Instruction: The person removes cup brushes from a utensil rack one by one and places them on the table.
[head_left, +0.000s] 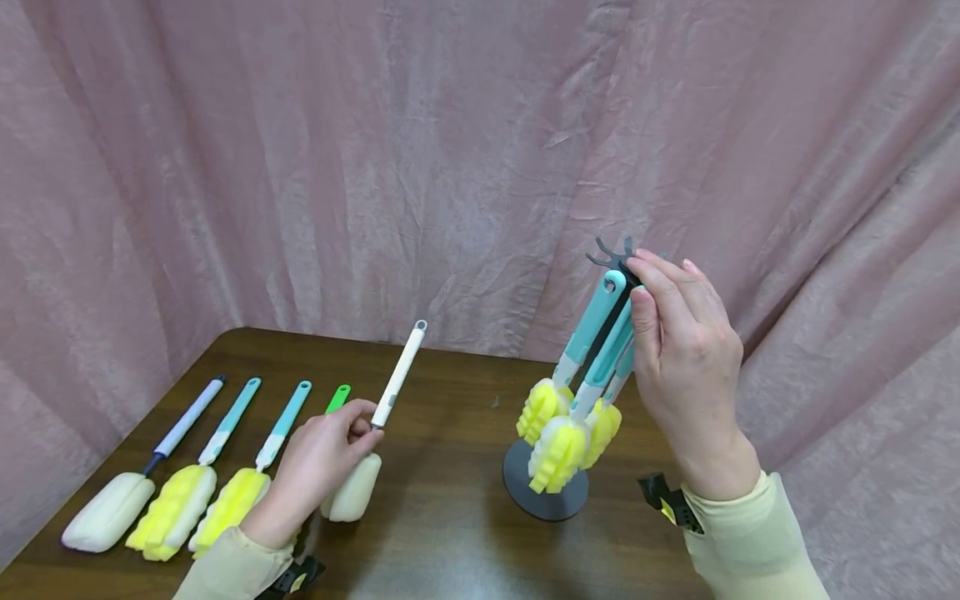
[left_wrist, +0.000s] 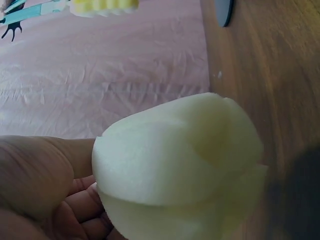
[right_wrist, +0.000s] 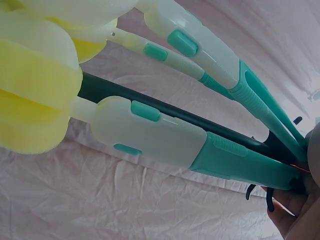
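We hold a white-handled sponge brush (head_left: 395, 385) in our left hand (head_left: 318, 462), fingers and thumb curled round the lower part of its handle just above the pale foam head (head_left: 352, 490), so the handle slants up and away over the brown table (head_left: 450, 517) while the foam end hangs close to the tabletop; whether it touches the wood we cannot tell. The left wrist view shows that foam head (left_wrist: 180, 165) close up: a rounded, split lump of soft sponge, which we judge will squash and spring under any pressure, so it makes a poor place to hold. The handle looks like slim, smooth, rigid plastic, light enough for a pinch, and it ends in a small hanging loop (head_left: 421, 326); holding near the foam gives us control of that far end but leaves the long handle free to swing. Our right hand (head_left: 682, 350) is up at the dark hook crown (head_left: 617, 252) of the grey stand (head_left: 543, 492), fingertips closed on the top of a teal handle (head_left: 609, 346) among the three teal brushes (head_left: 592, 333) hanging there with their yellow sponge heads (head_left: 558, 442) down. The stand seems light on its round base, so we would expect it to tip if pulled sideways. To our left, four more brushes (head_left: 187, 467) lie side by side on the table, handles pointing away, partly hidden behind our left hand.
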